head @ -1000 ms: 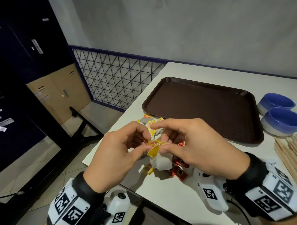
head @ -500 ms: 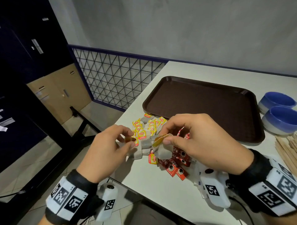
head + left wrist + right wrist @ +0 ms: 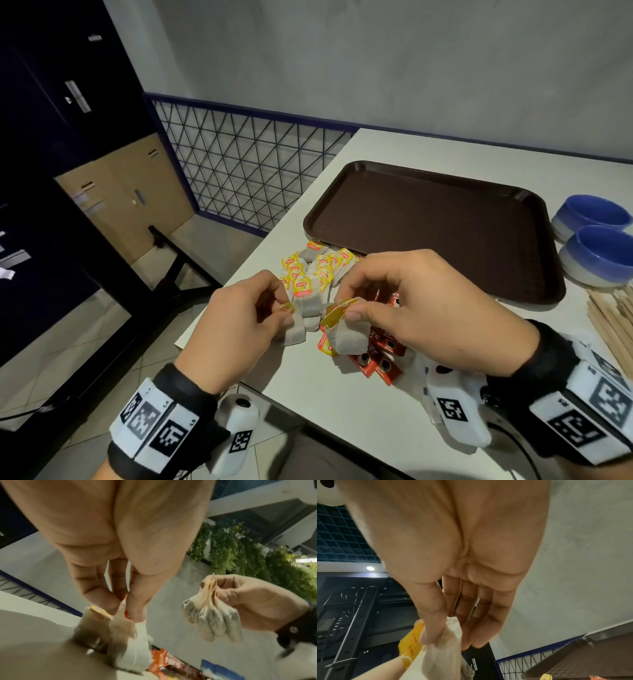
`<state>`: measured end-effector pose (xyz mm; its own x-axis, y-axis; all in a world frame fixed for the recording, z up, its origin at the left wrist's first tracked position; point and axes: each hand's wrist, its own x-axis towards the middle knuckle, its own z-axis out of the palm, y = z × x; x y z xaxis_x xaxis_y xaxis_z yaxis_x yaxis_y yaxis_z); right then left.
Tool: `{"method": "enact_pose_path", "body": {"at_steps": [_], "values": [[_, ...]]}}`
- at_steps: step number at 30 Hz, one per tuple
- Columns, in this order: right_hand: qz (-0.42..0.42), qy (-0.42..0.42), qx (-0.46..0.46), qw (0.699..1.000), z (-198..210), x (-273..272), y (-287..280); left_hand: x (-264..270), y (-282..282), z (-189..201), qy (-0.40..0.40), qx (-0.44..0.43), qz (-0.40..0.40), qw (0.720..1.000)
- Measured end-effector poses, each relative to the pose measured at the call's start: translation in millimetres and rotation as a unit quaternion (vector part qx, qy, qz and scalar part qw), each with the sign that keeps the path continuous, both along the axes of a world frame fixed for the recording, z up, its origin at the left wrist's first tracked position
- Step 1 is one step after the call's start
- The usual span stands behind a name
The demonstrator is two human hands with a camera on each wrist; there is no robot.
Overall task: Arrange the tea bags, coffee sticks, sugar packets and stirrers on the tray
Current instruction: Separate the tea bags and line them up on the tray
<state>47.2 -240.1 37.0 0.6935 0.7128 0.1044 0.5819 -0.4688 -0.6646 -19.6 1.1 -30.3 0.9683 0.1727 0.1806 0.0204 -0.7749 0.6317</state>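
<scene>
My left hand (image 3: pixel 284 308) pinches a grey tea bag (image 3: pixel 294 330) by its orange tag, low over the white table (image 3: pixel 342 411). My right hand (image 3: pixel 346 305) pinches a bunch of several tea bags (image 3: pixel 347 339) by their yellow tags; the left wrist view shows that bunch (image 3: pixel 212 619) hanging from the fingers (image 3: pixel 223 588). Between and behind the hands lies a pile of loose tea bags (image 3: pixel 317 269). Red coffee sticks (image 3: pixel 378 361) lie under the right hand. The brown tray (image 3: pixel 428 222) lies beyond, with nothing on it.
Two blue bowls (image 3: pixel 597 240) stand right of the tray. Wooden stirrers (image 3: pixel 613 318) lie at the right edge. A white and blue packet (image 3: pixel 216 669) lies by the coffee sticks. The table's left edge drops to the floor beside a wire fence (image 3: pixel 246 164).
A second ago both hands met at one tea bag's tag. They have drawn apart and dropped lower; the left now holds its own bag, the right keeps the bunch.
</scene>
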Motion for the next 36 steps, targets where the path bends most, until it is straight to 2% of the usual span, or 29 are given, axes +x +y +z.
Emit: {"method": "enact_pose_path", "body": {"at_steps": [3, 6, 11, 16, 18, 20, 22, 23, 25, 36], "values": [[0.032, 0.002, -0.002, 0.999, -3, -3, 2, -6, -8, 11, -0.024, -0.112, -0.034, 0.993], [0.042, -0.008, -0.010, 0.999, -6, -5, 5, -11, -19, 21, -0.054, -0.185, -0.082, 0.978], [0.042, -0.018, 0.005, 0.999, -5, -3, 4, -12, -24, 26, -0.064, -0.215, -0.126, 0.966], [0.025, -0.002, 0.012, 1.000, -3, -4, 3, -17, -20, 34, -0.051, -0.283, -0.139, 0.948], [0.014, 0.005, 0.014, 1.000, -3, -4, 2, -13, -9, 33, -0.067, -0.211, -0.103, 0.970], [-0.005, 0.013, 0.035, 0.999, -4, -3, 2, -5, 8, 29, -0.067, -0.042, -0.050, 0.996], [-0.022, 0.020, 0.050, 0.998, -4, -2, 2, 3, 22, 24, -0.028, 0.085, -0.027, 0.996], [-0.028, 0.014, 0.047, 0.998, -4, -2, 2, 6, 26, 20, 0.000, 0.110, -0.024, 0.994], [-0.041, -0.003, 0.024, 0.999, -5, -1, 2, 12, 28, 12, 0.038, 0.126, -0.023, 0.991], [-0.044, -0.008, -0.008, 0.999, -3, -1, 3, 20, 20, 3, 0.085, 0.138, -0.025, 0.986]]}}
